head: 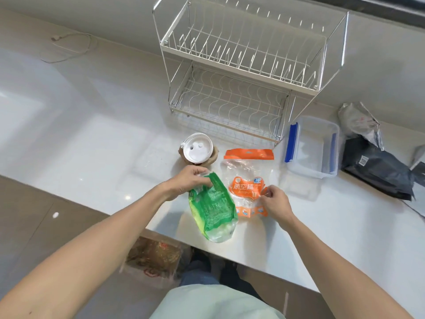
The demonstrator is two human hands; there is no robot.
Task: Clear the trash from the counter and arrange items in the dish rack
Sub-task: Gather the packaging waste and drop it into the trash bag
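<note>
Our left hand (188, 178) pinches the crumpled green plastic bag (212, 210) by its top; our right hand (274, 200) grips the orange-and-clear plastic wrapper (247, 180) at its edge — likely gathering trash for the bin bag (154, 256) below. Beyond, the white wire two-tier dish rack (241, 65) stands empty.

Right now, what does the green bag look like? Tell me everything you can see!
The green bag is a crinkly plastic packet, green over most of it, with a yellowish edge on its left side and a clear bottom end. It looks mostly empty and crumpled. It lies lengthwise near the front edge of the white counter, top end tilted up. The left hand pinches that top end. Its right side lies against the orange bag, which the right hand grips.
</note>
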